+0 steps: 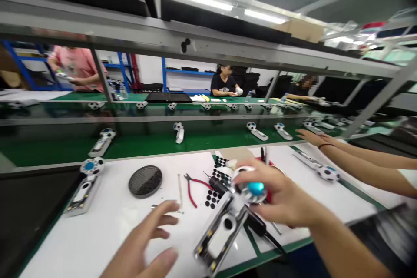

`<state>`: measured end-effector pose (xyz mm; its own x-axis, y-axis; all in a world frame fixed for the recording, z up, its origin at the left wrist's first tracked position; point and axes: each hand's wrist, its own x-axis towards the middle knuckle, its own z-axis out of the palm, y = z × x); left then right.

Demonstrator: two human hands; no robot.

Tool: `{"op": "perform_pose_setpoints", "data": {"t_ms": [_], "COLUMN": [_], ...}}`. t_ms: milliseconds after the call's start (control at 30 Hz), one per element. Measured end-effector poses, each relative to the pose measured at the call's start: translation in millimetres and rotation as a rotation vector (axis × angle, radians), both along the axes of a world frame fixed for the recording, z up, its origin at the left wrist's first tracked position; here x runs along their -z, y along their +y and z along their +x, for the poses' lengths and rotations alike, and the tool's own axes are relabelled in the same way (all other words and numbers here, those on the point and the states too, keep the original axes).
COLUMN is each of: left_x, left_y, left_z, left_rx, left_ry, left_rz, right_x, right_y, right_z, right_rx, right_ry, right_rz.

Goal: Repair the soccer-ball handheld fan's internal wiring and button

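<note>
My right hand [280, 195] grips the round white head of a white-and-black handheld device [223, 236], whose blue dome [256, 188] faces up. The device's long body, in a black-edged frame, slants down towards me over the white mat [97, 243]. My left hand [146, 239] is blurred, with its fingers apart, and holds nothing. It is close to the device's body. Nearest it on the mat lie a thin metal tool [166, 209] and red-handled pliers [192, 189]. A sheet of black dots [213, 198] lies beyond the device.
A similar device [85, 186] and a dark round mesh disc [145, 181] lie at the left. A co-worker's arm [358, 158] reaches in from the right near another device [327, 173]. Several more stand on the green shelf [58, 150]. Metal shelf rails cross ahead, with people seated beyond.
</note>
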<state>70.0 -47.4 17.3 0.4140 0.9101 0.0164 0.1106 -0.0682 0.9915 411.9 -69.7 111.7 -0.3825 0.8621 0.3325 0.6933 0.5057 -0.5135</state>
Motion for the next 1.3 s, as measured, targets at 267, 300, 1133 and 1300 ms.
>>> {"op": "perform_pose_setpoints", "data": {"t_ms": [267,300,1133,1300], "left_x": [11.7,14.6,46.9,48.4], "left_y": [61.4,68.0,101.2,99.4], "left_z": [29.7,27.7,14.0,14.2], "left_rx": [0.279,0.23,0.059,0.069], "left_ry": [-0.358,-0.38,-0.424,-0.423], "left_rz": [-0.249,-0.222,-0.311,-0.3], "right_x": [77.1,88.3,150.6,149.1], "right_y": [95.5,106.1,116.0,117.1], "right_z": [-123.5,-130.3,-149.0,-150.2], "right_rx": [-0.016,0.025,0.385,0.363], "right_ry": [0.771,0.797,0.374,0.335], "right_rz": [-0.16,-0.138,-0.196,-0.212]}}
